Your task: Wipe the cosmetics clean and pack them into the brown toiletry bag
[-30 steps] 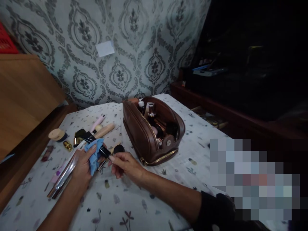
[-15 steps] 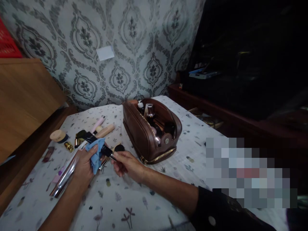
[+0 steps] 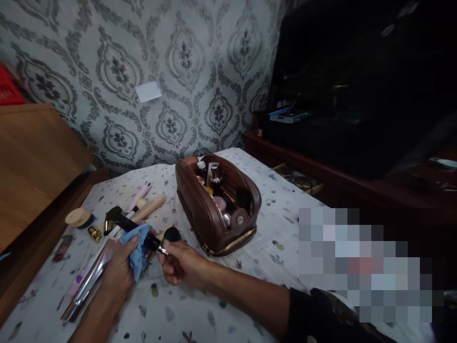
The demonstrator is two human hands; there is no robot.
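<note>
My left hand (image 3: 119, 262) is closed on a light blue cloth (image 3: 138, 263), which is wrapped around the middle of a black cosmetic tube (image 3: 153, 243). The tube's far end sticks out beyond the cloth to the upper left. At its near, silver-banded end, the fingers of my right hand (image 3: 187, 264) pinch it. A round black lid or pot (image 3: 172, 235) lies just behind my right fingers. To the right stands an unzipped brown leather bag (image 3: 193, 209), with several bottles and cosmetics inside. A shiny silver-pink tube (image 3: 87, 281) lies beside my left wrist.
Left on the patterned cloth (image 3: 171, 314) lie a beige-lidded jar (image 3: 79, 217), a small gold item (image 3: 94, 233), a peach tube (image 3: 152, 207) and a pink tube (image 3: 140, 196). A wooden panel (image 3: 39, 162) borders the left; a dark shelf (image 3: 321, 190) stands right.
The view has shifted slightly, moving the whole scene left and down. Both hands keep their hold on the tube and cloth, and the tube's silver end shows more now.
</note>
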